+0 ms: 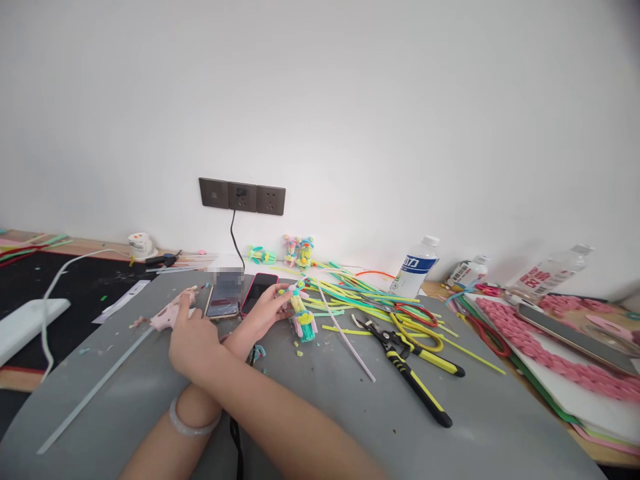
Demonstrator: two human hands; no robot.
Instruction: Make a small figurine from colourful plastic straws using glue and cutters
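Note:
My arms cross, the right forearm over the left. My left hand pinches a small pipe-cleaner figure in yellow, pink and teal by its side, holding it upright just above the grey mat. Over at the left, my right hand is closed on a pink glue gun, which lies on the mat and is partly covered by the fingers. A long translucent glue stick juts from the gun's rear toward the lower left. Next to my hands lie a phone and a second, red-edged phone.
Loose pipe cleaners spread right of the figure, with yellow-black pliers and scissors among them. A bottle stands behind. More pipe-cleaner figures sit by the wall. A white cable loops at left.

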